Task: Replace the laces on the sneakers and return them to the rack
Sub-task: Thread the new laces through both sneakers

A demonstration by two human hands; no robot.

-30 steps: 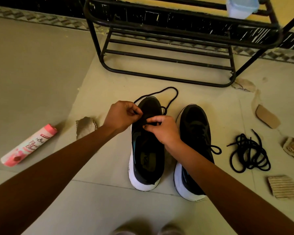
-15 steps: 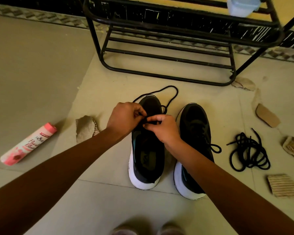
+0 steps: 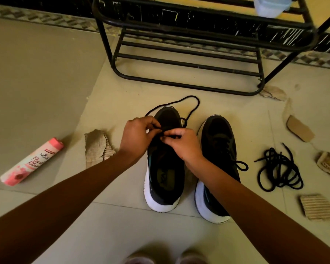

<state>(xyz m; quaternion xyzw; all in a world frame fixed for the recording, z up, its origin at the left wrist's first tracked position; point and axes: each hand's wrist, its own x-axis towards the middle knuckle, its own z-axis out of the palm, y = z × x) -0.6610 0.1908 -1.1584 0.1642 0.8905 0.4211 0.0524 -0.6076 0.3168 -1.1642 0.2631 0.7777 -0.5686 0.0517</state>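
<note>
Matt black cloth sneakers [image 3: 165, 168], black metal rack [image 3: 189, 54], corrugated cardboard scraps [image 3: 316, 206]

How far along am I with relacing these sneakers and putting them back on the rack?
Done, it seems: the laced sneaker shows a tied bow, and a loose pile of laces lies beside it. In hand: left hand and right hand pinch the lace over the second sneaker. Left: finish that one, then set both on the rack.
</note>
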